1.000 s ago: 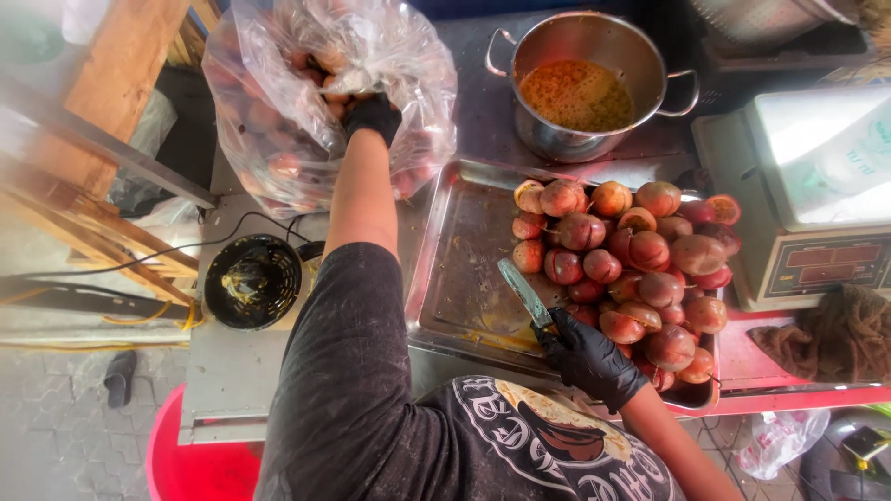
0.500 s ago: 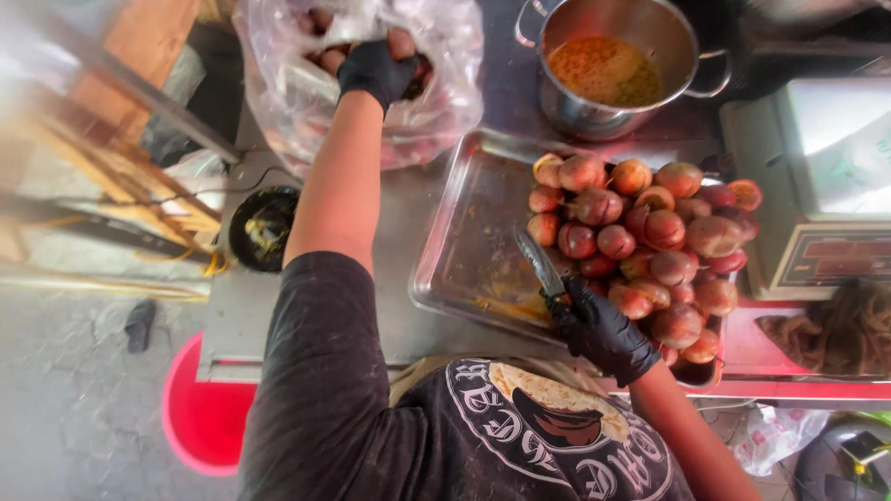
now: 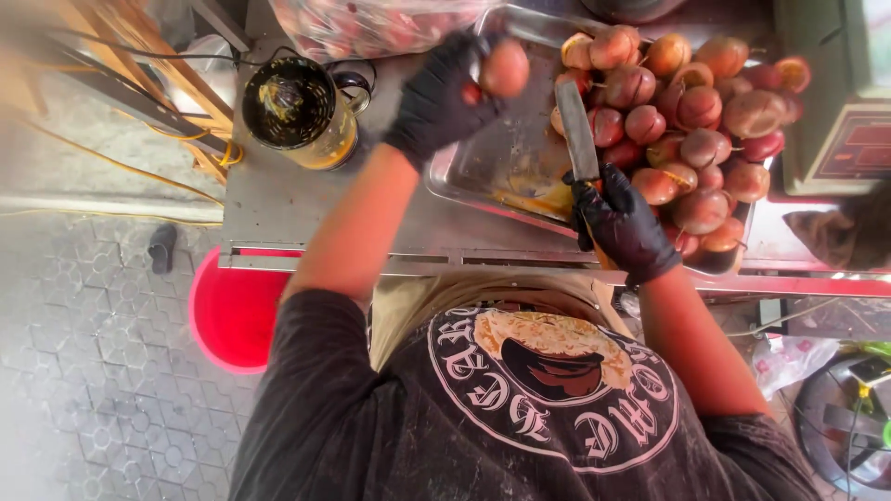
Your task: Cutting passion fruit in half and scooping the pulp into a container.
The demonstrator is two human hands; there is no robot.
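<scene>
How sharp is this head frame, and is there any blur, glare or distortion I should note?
Head view: daylight, soft shadows. The left hand and the round fruit it holds are motion-smeared. The right hand, knife and fruit pile are clearer. The metal tray shows mild sheen. The wide lens bends the edges.

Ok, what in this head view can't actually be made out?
- Plastic bag: cut off by the top edge; contents blurred.
- Fruit in the left hand: motion-blurred, surface unclear.
- Knife handle: hidden inside the right hand.
- Tray right end: covered by piled fruit.
- Scale: cut off by the frame's right edge.
</scene>
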